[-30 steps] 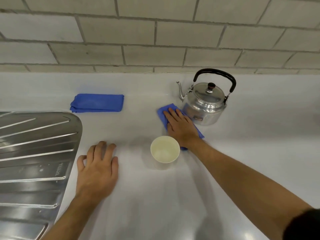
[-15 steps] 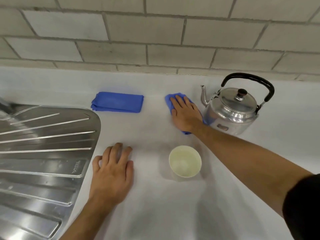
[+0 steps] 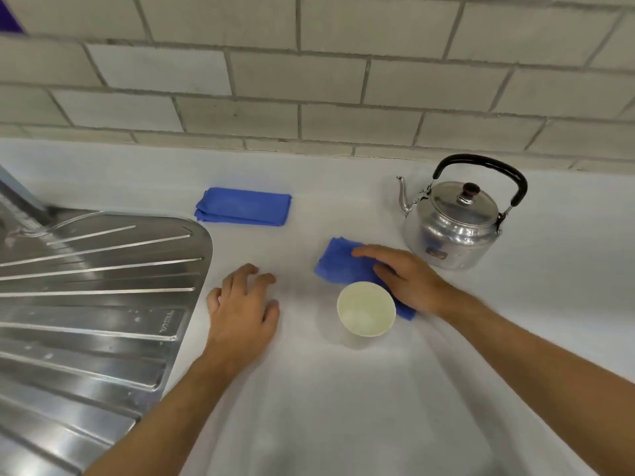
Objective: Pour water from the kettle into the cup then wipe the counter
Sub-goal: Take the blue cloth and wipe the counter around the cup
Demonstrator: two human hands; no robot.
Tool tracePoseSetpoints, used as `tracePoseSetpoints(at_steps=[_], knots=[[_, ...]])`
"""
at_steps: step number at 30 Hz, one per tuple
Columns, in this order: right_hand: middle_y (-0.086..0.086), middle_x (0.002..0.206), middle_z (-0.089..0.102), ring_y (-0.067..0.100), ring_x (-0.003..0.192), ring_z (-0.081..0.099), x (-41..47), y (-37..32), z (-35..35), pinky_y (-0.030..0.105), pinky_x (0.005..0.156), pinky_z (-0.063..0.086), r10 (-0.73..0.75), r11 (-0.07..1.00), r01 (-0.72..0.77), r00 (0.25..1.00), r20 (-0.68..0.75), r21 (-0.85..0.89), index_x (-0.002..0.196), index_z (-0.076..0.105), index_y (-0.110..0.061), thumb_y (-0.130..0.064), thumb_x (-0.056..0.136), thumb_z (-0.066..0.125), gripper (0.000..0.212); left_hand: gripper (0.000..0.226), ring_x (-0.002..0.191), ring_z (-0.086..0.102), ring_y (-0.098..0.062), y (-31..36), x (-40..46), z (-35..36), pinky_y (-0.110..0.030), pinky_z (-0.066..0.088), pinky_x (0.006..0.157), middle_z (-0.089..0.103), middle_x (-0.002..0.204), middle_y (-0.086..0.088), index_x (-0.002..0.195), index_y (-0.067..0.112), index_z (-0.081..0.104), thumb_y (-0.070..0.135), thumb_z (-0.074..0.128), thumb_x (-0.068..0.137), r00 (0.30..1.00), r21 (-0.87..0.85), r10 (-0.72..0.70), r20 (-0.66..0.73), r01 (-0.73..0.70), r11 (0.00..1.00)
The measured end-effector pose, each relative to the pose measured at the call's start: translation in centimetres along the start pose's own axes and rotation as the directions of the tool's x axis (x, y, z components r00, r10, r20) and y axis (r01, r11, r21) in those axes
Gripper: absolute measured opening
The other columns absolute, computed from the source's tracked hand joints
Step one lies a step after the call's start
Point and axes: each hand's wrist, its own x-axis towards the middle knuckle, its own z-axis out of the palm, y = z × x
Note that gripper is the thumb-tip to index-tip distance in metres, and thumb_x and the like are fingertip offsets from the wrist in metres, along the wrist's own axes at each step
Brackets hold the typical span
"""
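A shiny metal kettle (image 3: pixel 453 228) with a black handle stands upright at the back right of the white counter (image 3: pixel 343 407). A pale cup (image 3: pixel 366 309) stands in front of it, upright. My right hand (image 3: pixel 405 276) presses flat on a blue cloth (image 3: pixel 338 264) that lies on the counter between the cup and the kettle, just behind the cup. My left hand (image 3: pixel 242 304) rests palm down on the counter left of the cup, fingers spread, holding nothing.
A second blue cloth (image 3: pixel 244 206), folded, lies near the back wall. A steel sink drainboard (image 3: pixel 86 286) fills the left side. A tiled wall (image 3: pixel 309 80) rises behind the counter.
My right hand has slid the blue cloth back from the far counter toward me, down beside the cup. My left hand has stayed put. The camera view has shifted.
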Motion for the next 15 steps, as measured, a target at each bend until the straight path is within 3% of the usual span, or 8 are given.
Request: tracePoseSetpoints(at_steps=[1,3,6,8,9,15], knots=[[-0.006,0.12,0.063,0.008,0.111,0.056,-0.9,-0.3,0.0,0.028,0.097,0.045,0.0,0.998,-0.007,0.995,-0.103,-0.063,0.121,0.067,-0.022,0.005,0.092,0.054,0.041,0.036,0.128,0.039,-0.023,0.9,1.2,-0.1,-0.043,0.027,0.1,0.046,0.138,-0.003,0.122,0.028,0.057,0.025,0.057,0.086,0.997,-0.02,0.071,0.001,-0.071,0.997],[-0.007,0.102,0.06,0.016,0.096,0.057,-2.5,-0.5,0.3,0.022,0.084,0.044,0.027,0.982,-0.05,0.991,-0.129,-0.182,0.112,0.072,-0.023,-0.004,0.088,0.066,0.031,0.036,0.133,0.036,-0.019,3.3,4.3,-0.1,-0.035,0.021,0.104,0.044,0.143,0.001,0.126,0.029,0.055,0.023,0.052,0.091,0.96,-0.102,0.277,0.045,-0.271,0.957],[-0.018,0.095,0.049,0.005,0.089,0.051,-3.5,-0.3,0.6,0.003,0.076,0.034,0.143,0.974,-0.147,0.989,-0.037,-0.174,0.118,0.07,-0.026,-0.019,0.089,0.069,0.03,0.038,0.14,0.03,-0.017,7.2,8.5,1.0,-0.031,0.019,0.109,0.04,0.151,0.005,0.136,0.029,0.049,0.025,0.043,0.099,0.798,-0.144,0.572,0.19,-0.553,0.82],[-0.018,0.094,0.051,0.003,0.087,0.051,-2.8,0.2,0.5,0.001,0.076,0.034,0.146,0.977,-0.151,0.988,-0.044,-0.147,0.116,0.072,-0.023,-0.012,0.087,0.071,0.031,0.043,0.146,0.018,-0.015,8.7,10.0,2.7,-0.034,0.013,0.115,0.029,0.157,0.009,0.146,0.03,0.036,0.034,0.032,0.102,0.678,-0.062,0.661,0.32,-0.682,0.729],[-0.015,0.094,0.053,0.004,0.086,0.052,-2.2,0.3,0.4,0.002,0.076,0.035,0.147,0.978,-0.151,0.988,-0.039,-0.143,0.114,0.073,-0.022,-0.009,0.086,0.072,0.031,0.046,0.147,0.013,-0.013,8.8,10.5,3.6,-0.035,0.009,0.117,0.023,0.159,0.012,0.149,0.032,0.028,0.037,0.026,0.103,0.655,-0.023,0.658,0.372,-0.702,0.712],[-0.002,0.092,0.055,0.013,0.078,0.052,4.6,0.6,-1.0,0.023,0.076,0.041,0.147,0.97,-0.125,0.985,0.091,-0.21,0.111,0.072,-0.02,-0.005,0.079,0.075,0.036,0.049,0.148,0.005,-0.009,5.5,12.7,5.0,-0.042,0.003,0.119,0.009,0.161,0.015,0.151,0.035,0.011,0.039,0.018,0.103,0.788,-0.02,0.488,0.375,-0.52,0.854]])
